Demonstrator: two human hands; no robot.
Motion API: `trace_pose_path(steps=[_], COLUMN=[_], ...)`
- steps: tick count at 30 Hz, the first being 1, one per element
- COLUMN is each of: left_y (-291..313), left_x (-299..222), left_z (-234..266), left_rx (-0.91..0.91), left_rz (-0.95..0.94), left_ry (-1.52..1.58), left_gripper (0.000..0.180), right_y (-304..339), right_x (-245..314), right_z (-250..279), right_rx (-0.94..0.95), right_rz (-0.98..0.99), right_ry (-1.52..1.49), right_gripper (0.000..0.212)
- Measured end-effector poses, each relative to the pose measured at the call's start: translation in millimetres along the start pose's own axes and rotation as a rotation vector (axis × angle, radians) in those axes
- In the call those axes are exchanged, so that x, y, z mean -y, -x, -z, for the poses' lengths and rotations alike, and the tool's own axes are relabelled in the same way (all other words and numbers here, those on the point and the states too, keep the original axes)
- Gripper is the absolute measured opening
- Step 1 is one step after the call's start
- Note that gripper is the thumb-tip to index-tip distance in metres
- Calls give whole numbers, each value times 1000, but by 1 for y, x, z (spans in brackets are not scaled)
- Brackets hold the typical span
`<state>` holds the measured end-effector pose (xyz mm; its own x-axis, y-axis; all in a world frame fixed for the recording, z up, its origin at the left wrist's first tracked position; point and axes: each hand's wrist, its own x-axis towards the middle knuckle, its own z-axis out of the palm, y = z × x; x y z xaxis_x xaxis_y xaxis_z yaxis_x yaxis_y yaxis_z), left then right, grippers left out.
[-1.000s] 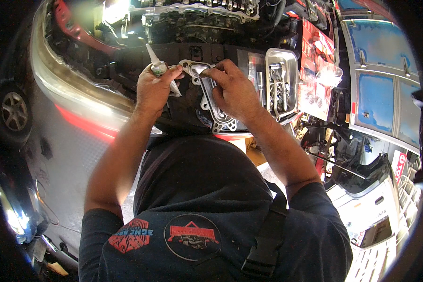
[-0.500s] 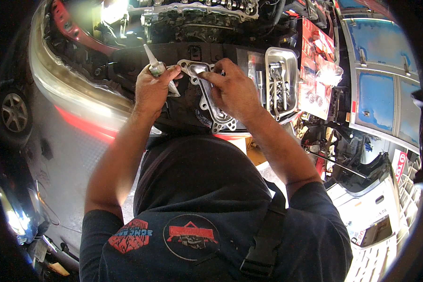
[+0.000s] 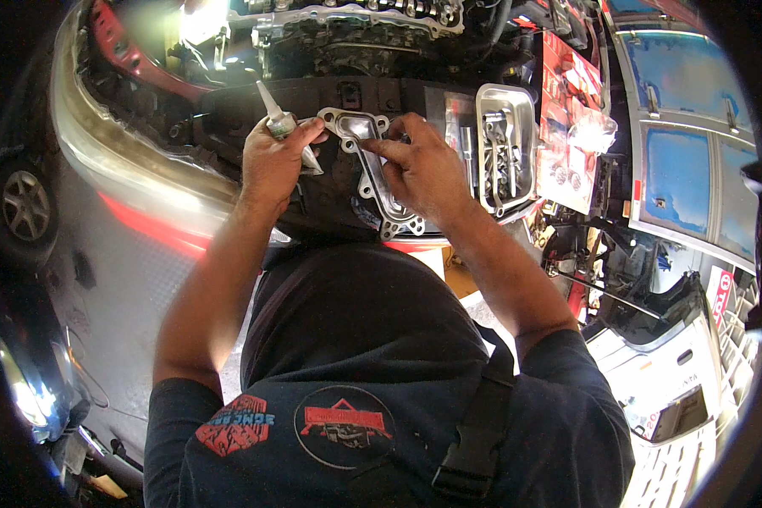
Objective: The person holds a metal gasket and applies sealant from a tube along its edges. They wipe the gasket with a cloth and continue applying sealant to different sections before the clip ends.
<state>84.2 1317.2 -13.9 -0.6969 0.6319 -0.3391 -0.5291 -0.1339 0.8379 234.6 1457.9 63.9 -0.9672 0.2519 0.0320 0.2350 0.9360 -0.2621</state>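
My left hand is closed around a squeeze tube with a long pale nozzle pointing up and away. The thumb of that hand reaches to the upper left corner of a silvery cast metal cover with bolt holes around its rim. My right hand is over the cover's right side, its index finger stretched out and the tip at the inner edge of the upper flange. The other fingers are partly curled, and nothing shows between them. Part of the cover is hidden under this hand.
A metal tray of bolts and sockets stands to the right, beside a red printed sheet with a clear plastic bag. Beyond lies an opened engine. A bright work lamp shines at the far left.
My right index fingertip has slid slightly toward me and to the right along the cover's flange. My left hand and the tube have hardly moved.
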Motion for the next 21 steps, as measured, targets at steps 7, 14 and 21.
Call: trace_pose_path(steps=[7,14,21], left_y=[0,3,-1], left_x=[0,-4,-1], left_z=[-1,-2,0], left_rx=[19,-8,28], left_rz=[-19,13,-4], left_ry=[27,9,16], left_gripper=[14,13,13], right_y=[2,17,14], right_x=[4,3,4], right_z=[-8,-10,-10], right_rx=[-75,15,-65], right_rz=[35,28,27], right_ry=[60,68,26], right_gripper=[47,44,52])
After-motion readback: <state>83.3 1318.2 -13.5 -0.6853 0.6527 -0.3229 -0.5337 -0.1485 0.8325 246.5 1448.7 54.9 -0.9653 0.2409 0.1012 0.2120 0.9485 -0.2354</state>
